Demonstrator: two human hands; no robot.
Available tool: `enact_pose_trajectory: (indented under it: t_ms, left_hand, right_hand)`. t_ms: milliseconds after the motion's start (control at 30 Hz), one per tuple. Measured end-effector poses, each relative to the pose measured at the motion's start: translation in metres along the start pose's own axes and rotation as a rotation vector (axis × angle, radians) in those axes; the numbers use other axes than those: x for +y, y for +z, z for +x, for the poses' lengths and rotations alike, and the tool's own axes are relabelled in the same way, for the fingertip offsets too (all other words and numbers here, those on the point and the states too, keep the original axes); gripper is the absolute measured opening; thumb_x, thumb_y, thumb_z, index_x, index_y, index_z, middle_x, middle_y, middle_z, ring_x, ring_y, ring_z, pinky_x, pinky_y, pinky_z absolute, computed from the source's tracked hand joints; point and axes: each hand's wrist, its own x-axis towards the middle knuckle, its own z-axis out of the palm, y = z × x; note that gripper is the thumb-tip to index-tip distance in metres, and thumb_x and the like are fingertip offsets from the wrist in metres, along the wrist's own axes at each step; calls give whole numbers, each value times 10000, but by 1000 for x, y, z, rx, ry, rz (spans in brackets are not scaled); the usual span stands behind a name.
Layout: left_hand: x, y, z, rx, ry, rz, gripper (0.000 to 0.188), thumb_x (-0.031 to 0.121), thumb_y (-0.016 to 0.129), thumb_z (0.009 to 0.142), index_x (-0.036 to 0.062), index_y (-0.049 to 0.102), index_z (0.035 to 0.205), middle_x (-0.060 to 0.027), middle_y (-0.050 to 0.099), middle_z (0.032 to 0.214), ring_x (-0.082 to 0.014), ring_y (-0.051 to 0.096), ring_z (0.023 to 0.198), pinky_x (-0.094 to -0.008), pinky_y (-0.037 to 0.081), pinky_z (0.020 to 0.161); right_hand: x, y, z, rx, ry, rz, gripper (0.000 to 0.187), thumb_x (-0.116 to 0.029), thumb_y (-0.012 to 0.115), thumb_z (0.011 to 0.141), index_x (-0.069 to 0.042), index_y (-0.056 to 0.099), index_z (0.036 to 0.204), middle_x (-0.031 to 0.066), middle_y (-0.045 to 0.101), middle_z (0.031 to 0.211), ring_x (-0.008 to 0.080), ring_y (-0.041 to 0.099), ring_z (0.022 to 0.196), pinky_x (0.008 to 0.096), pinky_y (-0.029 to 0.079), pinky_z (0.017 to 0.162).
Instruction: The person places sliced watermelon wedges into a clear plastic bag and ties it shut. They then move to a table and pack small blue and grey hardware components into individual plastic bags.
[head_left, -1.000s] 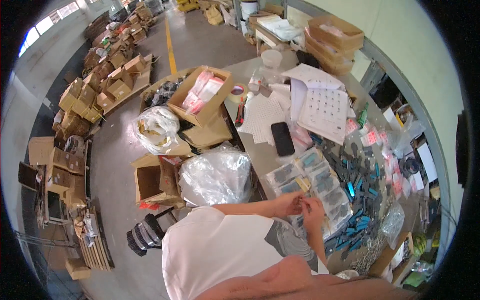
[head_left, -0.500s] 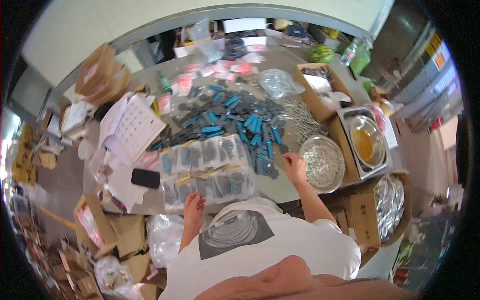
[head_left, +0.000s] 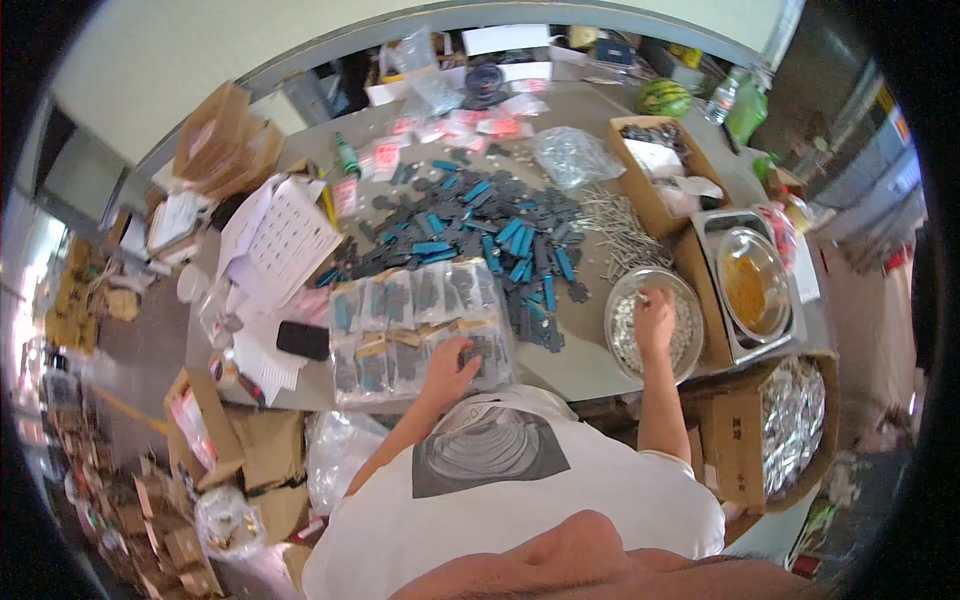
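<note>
My left hand (head_left: pixel 452 370) rests at the near right of a layer of clear plastic bags (head_left: pixel 385 345), its thumb and fingers apart. The bags lie in two rows and hold dark grey and blue plastic pieces, with tan strips between the rows. Over a round metal bowl (head_left: pixel 612 350) of small white pieces (head_left: pixel 680 335), my right hand (head_left: pixel 655 318) dips in with its fingers drawn together. What sits between those fingertips is too small to make out. Beyond the bags spreads a heap of dark grey and blue plastic parts (head_left: pixel 480 225).
Metal screws or rods (head_left: pixel 625 230) lie in a pile behind the bowl. Right of it stand a cardboard box (head_left: pixel 650 205) and a metal tray (head_left: pixel 790 335) holding a bowl of yellowish pieces (head_left: pixel 745 290). Papers (head_left: pixel 285 245) and a black phone (head_left: pixel 302 340) lie left.
My right hand has moved right, from beside the metal bowl into it. My left hand has gone up and right, from the bags' near edge onto them. The head view has shifted slightly.
</note>
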Motion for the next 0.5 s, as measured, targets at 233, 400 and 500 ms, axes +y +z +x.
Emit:
enact_pose_trajectory:
  t_ms: [233,400,500]
  left_hand:
    - [-5,1,-13,59,60,479,385,266,600,763,154,520,1123,-42,427,1282,-277,413,1138,-489,316,922]
    - [-22,-11,-31,93,-22,447,299,204,596,749,128,566,1037,-74,501,1177,-262,452,1101,-431,352,896]
    - [-55,-5,-38,159,129,393,318,165,583,707,80,562,1012,-115,522,1148,-314,480,1052,-434,390,868]
  right_hand:
    - [-44,174,-92,-829,300,602,282,-282,555,792,-21,618,879,152,630,821,290,605,831,380,458,716]
    - [-76,178,-86,-936,238,731,181,-163,574,783,-2,601,704,32,545,597,114,472,496,271,372,456]
    - [-93,159,-91,-1001,220,883,229,-139,533,751,-58,509,538,5,448,487,98,403,438,254,301,411]
